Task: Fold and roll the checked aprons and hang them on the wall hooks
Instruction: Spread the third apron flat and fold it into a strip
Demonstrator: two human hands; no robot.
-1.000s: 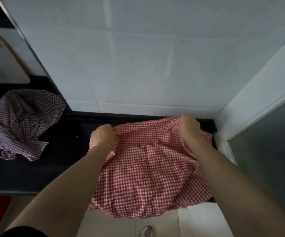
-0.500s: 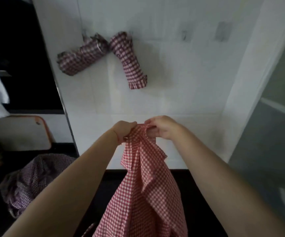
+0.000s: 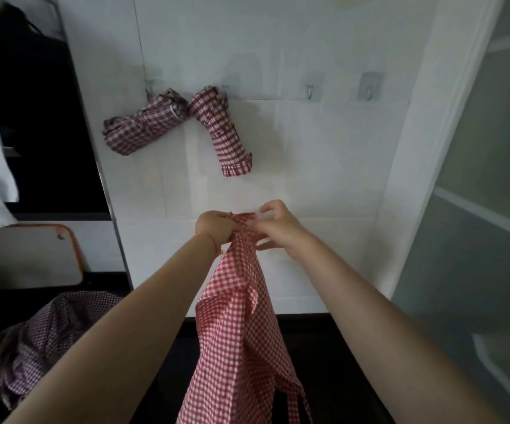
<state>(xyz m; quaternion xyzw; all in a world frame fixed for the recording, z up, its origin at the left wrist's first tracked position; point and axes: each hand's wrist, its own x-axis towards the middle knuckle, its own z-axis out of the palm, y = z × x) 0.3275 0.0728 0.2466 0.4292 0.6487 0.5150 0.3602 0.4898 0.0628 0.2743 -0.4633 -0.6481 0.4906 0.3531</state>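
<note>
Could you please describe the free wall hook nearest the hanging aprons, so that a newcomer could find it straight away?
Look at the white tiled wall above the dark counter, where two rolled checked aprons hang at the left. To their right are two bare metal hooks side by side. The one meant is the left hook, closer to the aprons and paler than the right hook.
</note>
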